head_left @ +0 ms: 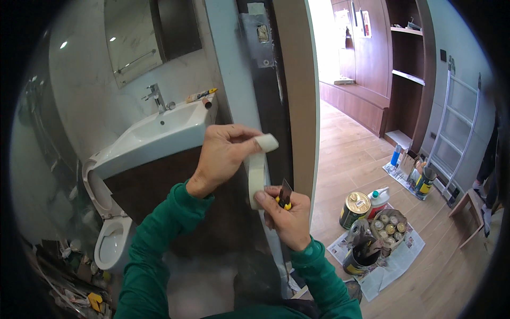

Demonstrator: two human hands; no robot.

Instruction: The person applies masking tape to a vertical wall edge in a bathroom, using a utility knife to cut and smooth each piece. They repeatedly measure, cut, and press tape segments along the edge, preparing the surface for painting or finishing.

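Observation:
My left hand pinches the loose end of a pale masking tape between thumb and fingers. The free end curls over my fingertips, and a strip runs down from there to the roll. Below and to the right, my right hand grips the roll with its thumb pressed on it. The same hand also holds a knife with a yellow and black handle, its dark blade pointing up. Just beyond both hands stands a dark door frame with a metal strike plate near its top.
At left, a white washbasin carries a tube with a yellow tip; a toilet stands below. On the floor at right, paint cans, a white jug and small tins sit around newspaper. A ladder leans farther back.

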